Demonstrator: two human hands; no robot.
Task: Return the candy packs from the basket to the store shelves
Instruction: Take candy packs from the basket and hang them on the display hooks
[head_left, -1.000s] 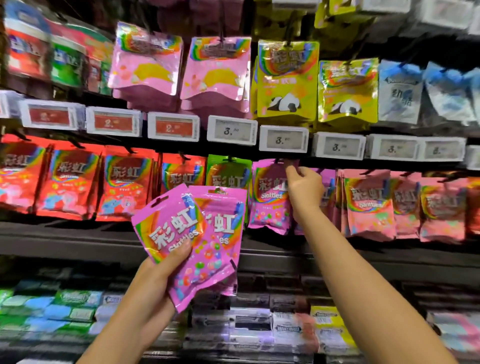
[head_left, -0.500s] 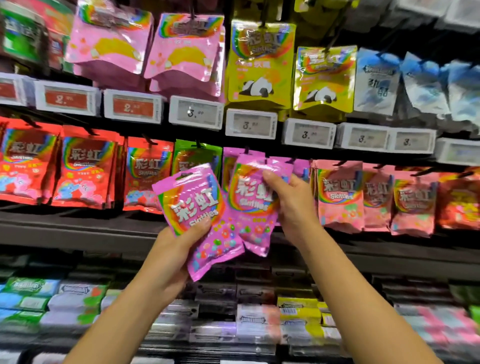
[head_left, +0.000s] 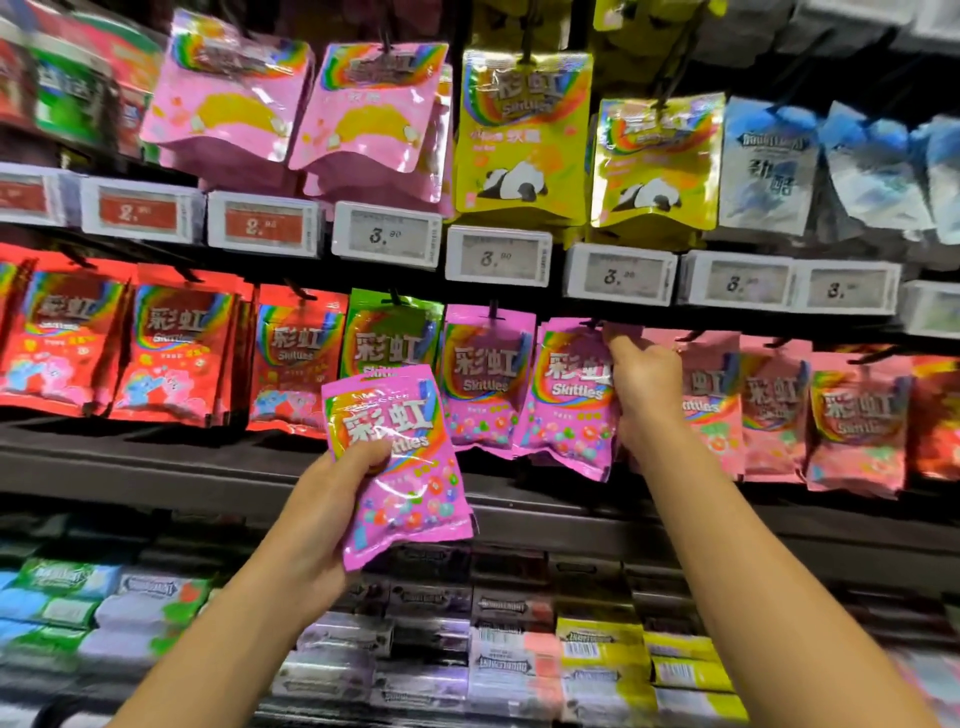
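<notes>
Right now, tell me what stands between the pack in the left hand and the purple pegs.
Nothing visible blocks the held purple pack; open air separates it from the hanging purple packs. The right hand occupies the right-hand peg.

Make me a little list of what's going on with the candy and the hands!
place: store shelves with hanging candy packs
left hand: holds one purple pack, off the hooks
right hand: pinches the top of a second purple pack up at its hook
neighbours: green pack to the left, pink packs to the right
above: price tags, yellow panda packs
basket: not in view
still to do: the left hand's pack is not hung yet
</notes>
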